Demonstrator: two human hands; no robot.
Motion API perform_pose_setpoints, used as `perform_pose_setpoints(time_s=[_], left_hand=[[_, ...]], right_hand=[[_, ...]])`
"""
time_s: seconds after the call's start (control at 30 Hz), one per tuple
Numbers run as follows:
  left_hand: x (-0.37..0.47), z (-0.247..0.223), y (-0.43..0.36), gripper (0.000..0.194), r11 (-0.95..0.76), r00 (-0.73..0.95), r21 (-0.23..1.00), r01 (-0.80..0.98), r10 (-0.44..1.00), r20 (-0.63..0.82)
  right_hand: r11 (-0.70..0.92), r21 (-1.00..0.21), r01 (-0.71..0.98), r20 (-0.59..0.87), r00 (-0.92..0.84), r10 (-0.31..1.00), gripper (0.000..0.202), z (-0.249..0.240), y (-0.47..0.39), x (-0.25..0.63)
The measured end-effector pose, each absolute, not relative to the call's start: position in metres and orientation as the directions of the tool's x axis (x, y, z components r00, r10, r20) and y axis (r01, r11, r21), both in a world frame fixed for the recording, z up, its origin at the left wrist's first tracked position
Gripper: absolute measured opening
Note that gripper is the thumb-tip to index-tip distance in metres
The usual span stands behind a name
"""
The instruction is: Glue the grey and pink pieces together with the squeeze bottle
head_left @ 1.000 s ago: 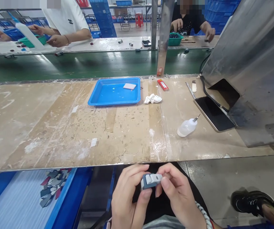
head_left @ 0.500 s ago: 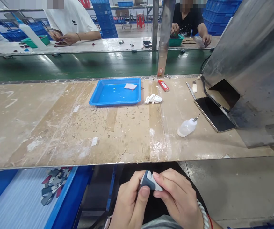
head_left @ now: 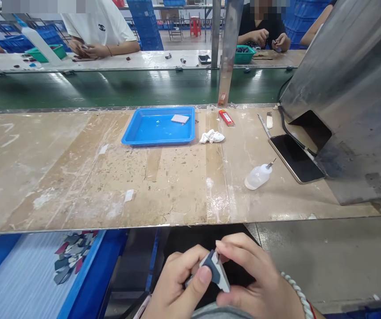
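Note:
Low in the head view, over my lap, my left hand [head_left: 185,281] is closed on a small angular piece [head_left: 215,270], dark blue and light grey. Its thumb presses the blue face. My right hand [head_left: 252,270] is at the right side of the same piece, index fingertip at the top end and thumb at the lower grey corner. Part of the piece is hidden behind my left fingers. Several similar grey, blue and dark red pieces [head_left: 71,257] lie in a blue bin [head_left: 87,274] at lower left.
On the bench stand a blue tray [head_left: 159,143] with a white block [head_left: 180,118], a crumpled white cloth [head_left: 212,136], a red lighter [head_left: 226,118], a needle-tipped bottle [head_left: 258,176] and a phone [head_left: 297,157]. A metal column [head_left: 353,110] rises at right. Co-workers sit beyond the green conveyor [head_left: 127,91].
The piece has turned in my left hand, its grey end now pointing down. My right fingers have spread from a close pinch to its two ends. The co-worker in black has brought both hands together.

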State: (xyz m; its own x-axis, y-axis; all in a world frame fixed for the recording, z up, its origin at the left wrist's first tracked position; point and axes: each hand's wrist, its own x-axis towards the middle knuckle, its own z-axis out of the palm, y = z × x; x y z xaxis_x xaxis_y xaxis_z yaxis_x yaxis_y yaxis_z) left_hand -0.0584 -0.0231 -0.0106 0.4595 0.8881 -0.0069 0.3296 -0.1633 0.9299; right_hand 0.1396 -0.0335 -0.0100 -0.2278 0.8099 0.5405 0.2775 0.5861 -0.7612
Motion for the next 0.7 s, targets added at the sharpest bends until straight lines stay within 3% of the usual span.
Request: perform_pose_setpoints(time_s=[0.2, 0.33, 0.4, 0.53, 0.7], left_hand=[[-0.047, -0.013, -0.021, 0.049, 0.042, 0.481, 0.989, 0.143, 0.870, -0.106], [-0.043, -0.014, -0.018, 0.054, 0.109, 0.479, 0.982, 0.155, 0.861, -0.172], [-0.044, -0.011, -0.015, 0.057, 0.025, 0.448, 0.974, 0.224, 0.885, -0.125], [-0.049, -0.003, -0.013, 0.057, -0.312, 0.433, 0.867, 0.389, 0.892, 0.127], [-0.047, -0.005, -0.017, 0.033, -0.499, 0.462, 0.649, 0.574, 0.852, 0.247]], right_hand=[[0.406, -0.911, 0.072, 0.385, -0.204, 0.900, 0.052, -0.021, -0.036, 0.139], [0.257, -0.965, -0.060, 0.263, -0.124, 0.957, 0.047, -0.031, -0.039, 0.132], [0.146, -0.976, -0.160, 0.157, -0.064, 0.985, 0.043, -0.035, -0.041, 0.128], [-0.128, -0.907, -0.401, -0.098, -0.094, 0.991, 0.042, -0.042, -0.044, 0.125], [-0.167, -0.932, -0.322, -0.130, -0.134, 0.982, 0.028, -0.045, -0.047, 0.125]])
